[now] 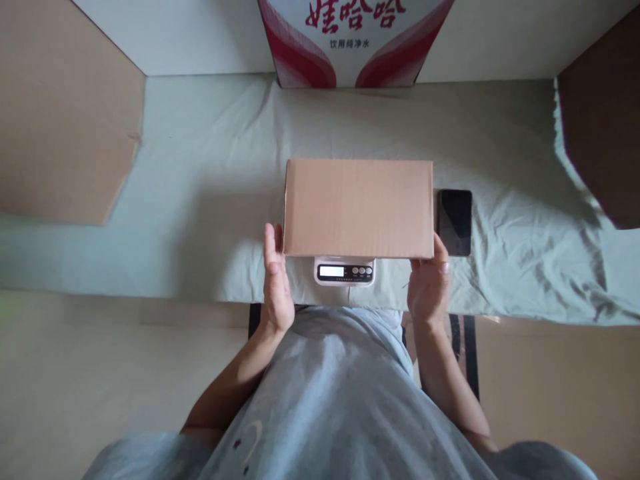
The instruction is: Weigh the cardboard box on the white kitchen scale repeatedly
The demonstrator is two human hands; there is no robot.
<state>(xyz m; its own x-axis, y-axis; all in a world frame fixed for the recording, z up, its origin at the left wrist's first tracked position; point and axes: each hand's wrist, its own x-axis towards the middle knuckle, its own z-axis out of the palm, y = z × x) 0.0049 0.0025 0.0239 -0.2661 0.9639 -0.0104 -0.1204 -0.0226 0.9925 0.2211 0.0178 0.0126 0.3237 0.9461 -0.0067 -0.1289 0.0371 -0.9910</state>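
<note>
A plain brown cardboard box [358,207] rests on a small white digital scale [345,271], whose display and buttons stick out below the box's near edge. My left hand [277,282] is flat and upright against the box's near left corner, fingers extended. My right hand [429,283] curls at the near right corner, fingertips touching the box's edge. Neither hand lifts the box.
A black phone [455,221] lies face up just right of the box on the pale green cloth [200,200] covering the table. A red-and-white printed carton [350,40] stands at the back. Brown cardboard sheets [60,120] flank both sides.
</note>
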